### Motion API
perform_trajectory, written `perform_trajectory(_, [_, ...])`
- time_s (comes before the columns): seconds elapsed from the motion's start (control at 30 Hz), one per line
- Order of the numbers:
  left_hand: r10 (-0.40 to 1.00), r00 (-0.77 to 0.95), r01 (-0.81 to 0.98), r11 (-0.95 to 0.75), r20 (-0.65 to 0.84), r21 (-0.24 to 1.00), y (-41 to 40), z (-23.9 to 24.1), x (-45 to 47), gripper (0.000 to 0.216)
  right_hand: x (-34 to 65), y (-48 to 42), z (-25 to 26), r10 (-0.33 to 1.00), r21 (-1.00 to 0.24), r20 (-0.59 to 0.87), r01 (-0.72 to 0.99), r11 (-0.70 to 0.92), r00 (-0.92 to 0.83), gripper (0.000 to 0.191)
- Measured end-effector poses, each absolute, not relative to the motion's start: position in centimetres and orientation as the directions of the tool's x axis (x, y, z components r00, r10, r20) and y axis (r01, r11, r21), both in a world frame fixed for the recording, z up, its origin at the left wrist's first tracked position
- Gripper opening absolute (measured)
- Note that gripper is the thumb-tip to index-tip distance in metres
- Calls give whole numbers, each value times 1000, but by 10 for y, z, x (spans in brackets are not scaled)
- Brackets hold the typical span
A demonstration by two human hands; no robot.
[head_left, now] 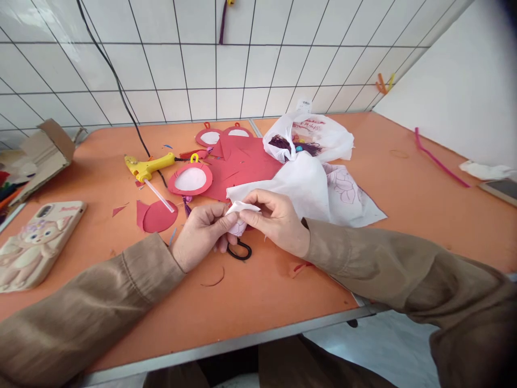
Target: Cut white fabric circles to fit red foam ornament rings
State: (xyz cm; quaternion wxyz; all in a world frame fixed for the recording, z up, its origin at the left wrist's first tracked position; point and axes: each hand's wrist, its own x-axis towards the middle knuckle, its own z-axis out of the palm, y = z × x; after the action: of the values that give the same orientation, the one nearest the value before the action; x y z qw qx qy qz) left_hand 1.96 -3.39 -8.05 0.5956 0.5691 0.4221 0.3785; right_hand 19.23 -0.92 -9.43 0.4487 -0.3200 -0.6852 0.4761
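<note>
Both my hands meet over the orange table [283,280], near its front edge. My left hand [202,234] and my right hand [274,221] pinch a small piece of white fabric [241,210] between their fingertips. The piece joins a larger white cloth [307,188] with a printed flower, spread to the right. Black scissor handles [239,250] lie on the table just under my hands. Both sleeves are tan.
A yellow glue gun [147,166] with a black cord lies at the left. Red round frames [189,179] and red paper scraps [155,215] sit beside it. A white plastic bag [309,137] sits behind. A phone in a cartoon case [36,242] rests at far left.
</note>
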Motion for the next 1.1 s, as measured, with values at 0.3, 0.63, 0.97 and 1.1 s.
perform_trajectory(0.3, [942,336,-11,-8,11,1000,-33,-80,22,27,192,-10,-93,848,-922,354,5,387,-394,9])
perform_trajectory(0.63, [985,169,-124,-25,46,992,-32,-91,18,28,193,-11,-94,877,-924,294,121,363,-381,22])
perform_trajectory(0.97, [969,245,-174,30,14,984,-32,-90,17,27,195,-11,-94,847,-920,309,92,382,-432,24])
perform_trajectory(1.1, [973,231,-145,56,-21,988,-31,-88,19,24,197,-9,-94,817,-849,453,109,518,-356,15])
